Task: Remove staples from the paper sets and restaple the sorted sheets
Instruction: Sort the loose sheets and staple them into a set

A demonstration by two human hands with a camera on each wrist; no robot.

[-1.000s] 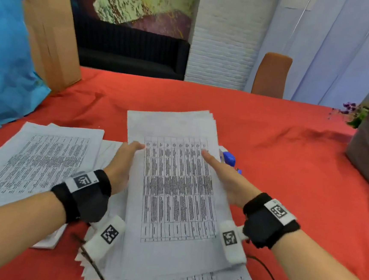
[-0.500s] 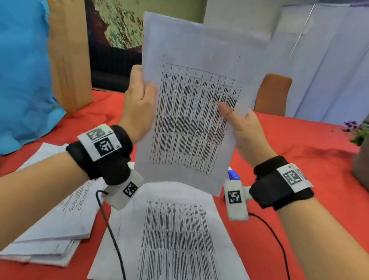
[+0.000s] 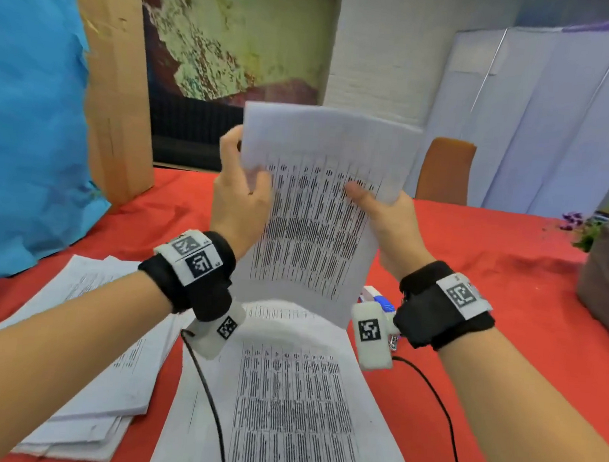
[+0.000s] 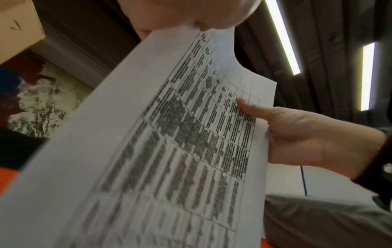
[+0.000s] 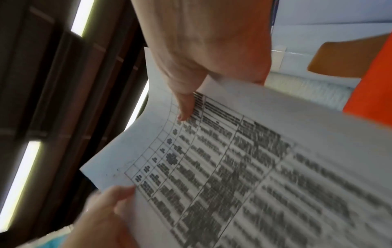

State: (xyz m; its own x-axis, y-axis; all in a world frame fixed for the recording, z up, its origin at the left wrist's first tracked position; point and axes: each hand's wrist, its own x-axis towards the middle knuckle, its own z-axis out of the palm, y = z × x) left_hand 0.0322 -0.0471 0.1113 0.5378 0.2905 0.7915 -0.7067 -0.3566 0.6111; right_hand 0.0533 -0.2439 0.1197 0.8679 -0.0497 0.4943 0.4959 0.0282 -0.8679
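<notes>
Cardboard box [image 3: 114, 77], orange chair [image 3: 444, 169], blue sheet [image 3: 26, 114] behind red tablecloth [image 3: 494, 269].

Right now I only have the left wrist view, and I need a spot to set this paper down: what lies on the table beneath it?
Observer: A stack of printed sheets lies on the red tablecloth, directly below the held paper.
Operator: Is there any other pile?
Observer: Yes, a second pile lies to the left of that stack, partly under the left forearm.
Operator: Where does the left hand grip?
Observer: The left hand pinches the paper's upper left edge, thumb on the printed side.
</notes>
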